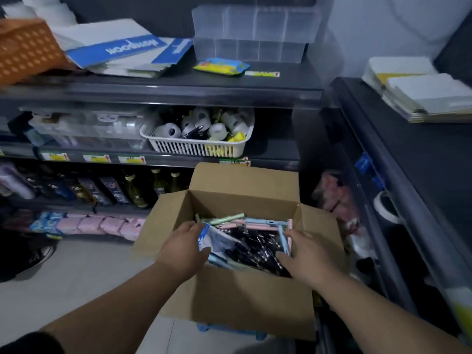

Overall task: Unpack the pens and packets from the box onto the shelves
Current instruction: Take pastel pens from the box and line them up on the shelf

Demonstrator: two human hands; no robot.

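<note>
**Reaching into the open box with both hands**

The cardboard box stood open in front of the shelves, with its flaps folded outward, and it rested on something blue on the floor. Both hands were inside it.

The left hand was at the left side of the box, on a blue and white packet. Its fingers lay over the upper edge of the packet and its thumb was at the lower edge. I could not tell if they really clamped it.

The right hand was at the right side. Its fingers were relaxed and the thumb was spread apart from them. The fingers touched a few pastel pens, which lay along the far side and the right side of the box. Between the two hands there was a heap of small black items, too blurred to name.

On the middle shelf, just behind the box, a white basket held tape rolls. On the top shelf were an orange basket, a clear plastic organizer and a yellow packet. Dark bottles stood on a lower shelf, and pink packs lay below them.
</note>
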